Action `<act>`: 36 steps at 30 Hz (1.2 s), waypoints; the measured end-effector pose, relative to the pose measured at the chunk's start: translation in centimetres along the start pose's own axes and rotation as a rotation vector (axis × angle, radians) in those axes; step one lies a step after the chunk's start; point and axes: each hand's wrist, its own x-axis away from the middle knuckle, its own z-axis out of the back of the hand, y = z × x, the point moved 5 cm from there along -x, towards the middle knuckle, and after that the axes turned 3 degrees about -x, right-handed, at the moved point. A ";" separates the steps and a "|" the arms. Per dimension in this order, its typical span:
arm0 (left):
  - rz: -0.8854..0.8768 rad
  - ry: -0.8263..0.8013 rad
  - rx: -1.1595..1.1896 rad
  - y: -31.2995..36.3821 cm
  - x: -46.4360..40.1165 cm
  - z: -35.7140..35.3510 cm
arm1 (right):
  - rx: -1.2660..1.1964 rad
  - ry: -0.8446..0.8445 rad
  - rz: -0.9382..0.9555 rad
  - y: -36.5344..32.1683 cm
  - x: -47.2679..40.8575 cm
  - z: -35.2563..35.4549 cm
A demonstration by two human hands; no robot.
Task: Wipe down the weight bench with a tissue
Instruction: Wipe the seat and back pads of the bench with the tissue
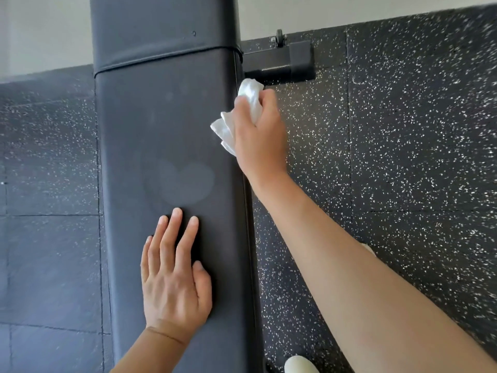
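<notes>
A long black padded weight bench (166, 135) runs from the bottom of the view up to the wall, with a seam across its far part. My right hand (259, 138) grips a crumpled white tissue (242, 114) and holds it against the bench's right edge, past the middle. My left hand (174, 275) lies flat on the pad nearer to me, fingers straight and together. A dull smudge shows on the pad just beyond my left fingertips.
Black speckled rubber floor tiles (403, 157) lie on both sides of the bench. The bench's black metal foot with a small wheel (279, 39) sticks out at the right by the light wall. A light shoe tip (300, 364) shows at the bottom.
</notes>
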 end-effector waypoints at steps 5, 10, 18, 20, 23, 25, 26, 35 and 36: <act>-0.013 0.021 0.011 -0.1 0.1 -0.1 | -0.003 0.015 0.053 2.6 6.7 1.8; -0.028 0.053 0.024 0.0 0.3 -0.1 | -0.019 -0.004 0.032 7.0 16.8 4.7; -0.037 0.107 0.039 0.3 0.6 0.2 | -0.062 -0.024 -0.009 12.8 29.4 8.3; -0.054 0.106 0.050 0.4 0.5 0.3 | -0.059 -0.042 -0.004 13.5 31.0 8.8; -0.040 0.112 0.048 0.4 0.5 0.4 | -0.033 -0.049 -0.048 13.8 31.7 9.1; -0.035 0.122 0.051 0.5 0.6 0.4 | -0.025 -0.045 -0.083 13.2 30.6 8.9; -0.041 0.125 0.054 0.4 0.7 0.4 | -0.020 -0.045 -0.084 12.6 29.5 8.6; -0.056 0.122 0.056 0.0 0.6 0.0 | -0.015 0.099 0.022 4.8 11.9 2.9; -0.055 0.119 0.052 -0.1 0.5 0.0 | -0.009 0.100 0.021 4.3 10.9 2.6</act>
